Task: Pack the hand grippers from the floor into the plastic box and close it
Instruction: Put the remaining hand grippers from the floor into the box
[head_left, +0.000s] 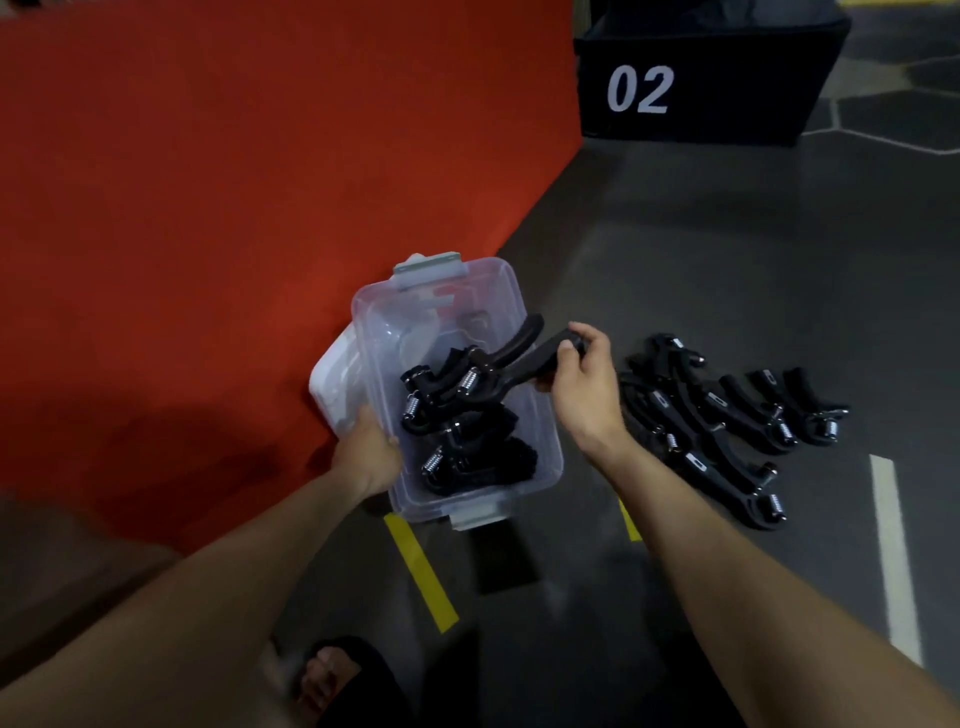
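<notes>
Your right hand (579, 376) grasps a hand gripper (511, 364) by one handle. Its long axis slants lower left into the plastic box (545, 457). Left hand (366, 447) clasps the box's left wall.

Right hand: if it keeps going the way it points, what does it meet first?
The right hand points left toward the plastic box, holding a hand gripper over its open top. Going straight on, that gripper would probably meet the hand grippers already in the box first; depth is unclear.

Plastic box (540, 457) left of floor grippers (727, 415), several grippers (467, 447) inside, numbered bin (696, 78) behind
</notes>
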